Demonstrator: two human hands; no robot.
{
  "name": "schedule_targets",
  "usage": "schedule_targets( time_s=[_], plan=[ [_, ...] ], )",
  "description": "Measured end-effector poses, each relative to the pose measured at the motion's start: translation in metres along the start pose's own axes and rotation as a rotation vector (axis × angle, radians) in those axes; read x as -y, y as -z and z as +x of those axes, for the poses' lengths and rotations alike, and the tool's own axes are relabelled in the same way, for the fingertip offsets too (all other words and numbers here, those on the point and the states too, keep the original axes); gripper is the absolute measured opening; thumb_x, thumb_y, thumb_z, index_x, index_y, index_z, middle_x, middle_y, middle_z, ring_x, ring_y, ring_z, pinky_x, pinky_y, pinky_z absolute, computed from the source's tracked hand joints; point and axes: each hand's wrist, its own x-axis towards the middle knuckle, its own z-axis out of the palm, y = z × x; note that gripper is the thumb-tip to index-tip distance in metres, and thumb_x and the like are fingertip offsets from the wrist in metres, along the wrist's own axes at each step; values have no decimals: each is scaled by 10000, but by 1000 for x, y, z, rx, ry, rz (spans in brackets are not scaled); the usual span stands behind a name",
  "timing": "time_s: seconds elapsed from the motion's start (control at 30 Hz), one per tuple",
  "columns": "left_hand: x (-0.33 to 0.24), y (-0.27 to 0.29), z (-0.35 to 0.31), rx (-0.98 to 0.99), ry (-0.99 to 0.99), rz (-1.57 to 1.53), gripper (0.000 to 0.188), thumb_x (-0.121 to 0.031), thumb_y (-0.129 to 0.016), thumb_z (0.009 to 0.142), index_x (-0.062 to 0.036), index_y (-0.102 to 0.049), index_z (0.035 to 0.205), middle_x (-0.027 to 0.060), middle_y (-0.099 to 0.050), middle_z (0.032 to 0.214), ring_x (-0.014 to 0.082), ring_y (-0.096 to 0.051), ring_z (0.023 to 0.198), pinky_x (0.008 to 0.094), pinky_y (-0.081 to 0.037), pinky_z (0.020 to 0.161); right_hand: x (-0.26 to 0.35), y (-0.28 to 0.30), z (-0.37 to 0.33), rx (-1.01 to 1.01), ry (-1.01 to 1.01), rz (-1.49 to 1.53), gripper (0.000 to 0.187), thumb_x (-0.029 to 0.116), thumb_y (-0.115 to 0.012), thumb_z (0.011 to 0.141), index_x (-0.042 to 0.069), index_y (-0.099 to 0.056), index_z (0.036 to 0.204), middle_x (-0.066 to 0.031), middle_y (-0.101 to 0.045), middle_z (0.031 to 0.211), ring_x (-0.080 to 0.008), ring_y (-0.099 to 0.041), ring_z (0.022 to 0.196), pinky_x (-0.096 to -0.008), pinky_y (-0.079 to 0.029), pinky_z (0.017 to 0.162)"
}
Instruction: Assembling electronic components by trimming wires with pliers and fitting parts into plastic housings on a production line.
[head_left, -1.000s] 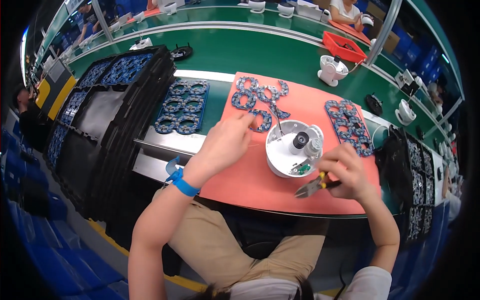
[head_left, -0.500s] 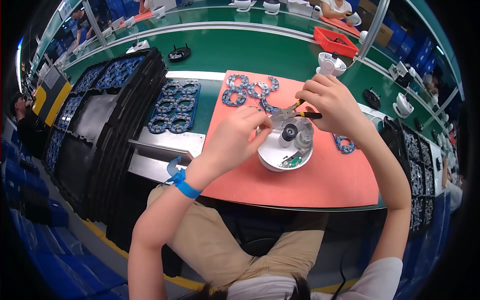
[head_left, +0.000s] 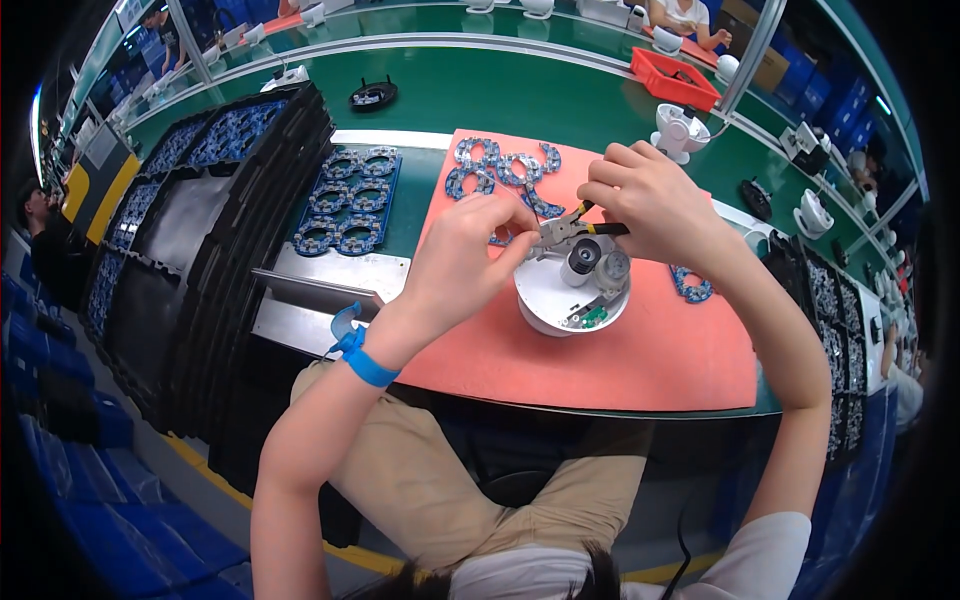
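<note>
My right hand [head_left: 655, 205] grips a pair of pliers [head_left: 560, 231] with black and yellow handles, the jaws pointing left. At the jaws' tip, my left hand [head_left: 468, 245] pinches thumb and forefinger together; what lies between them is too small to make out. Below both hands sits a white round bowl-shaped housing [head_left: 545, 312]. Inside it stand a black-and-white lens cylinder [head_left: 580, 262] and a clear-grey round part [head_left: 613, 268], with a small green piece [head_left: 594, 317] near the front. Ring-shaped blue circuit boards [head_left: 470, 182] lie just beyond my left hand.
A salmon-coloured mat [head_left: 640, 370] covers the work spot. To the left are a blue board panel [head_left: 345, 200], a metal bracket [head_left: 315, 290] and stacked black trays [head_left: 230, 230]. One ring board [head_left: 690, 284] lies right. Beyond are a white device [head_left: 680, 132] and a red bin [head_left: 675, 78].
The plier jaws have come slightly left, right up to my left fingertips. My left hand is still pinched, and the pliers stay in my right hand. The whole view has shifted a little.
</note>
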Motion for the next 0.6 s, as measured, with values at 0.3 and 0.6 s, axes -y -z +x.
schedule_targets(
  time_s=[0.3,0.6],
  plan=[
    [2,1,1,-34,-6,18,74,-59,-686,819,2,-657,849,79,-666,796,174,-611,702,284,-468,627,4,-3,-1,41,19,-26,213,66,-734,550,85,-622,730,-3,-579,774,-182,-543,846,-312,-443,681],
    [6,39,-8,208,317,-114,60,-56,-586,897,-7,-551,892,54,-629,745,93,-592,689,242,-463,628,18,13,-32,-293,-238,449,327,19,-722,609,48,-595,908,-88,-556,826,-276,-528,813,-365,-443,691]
  ],
)
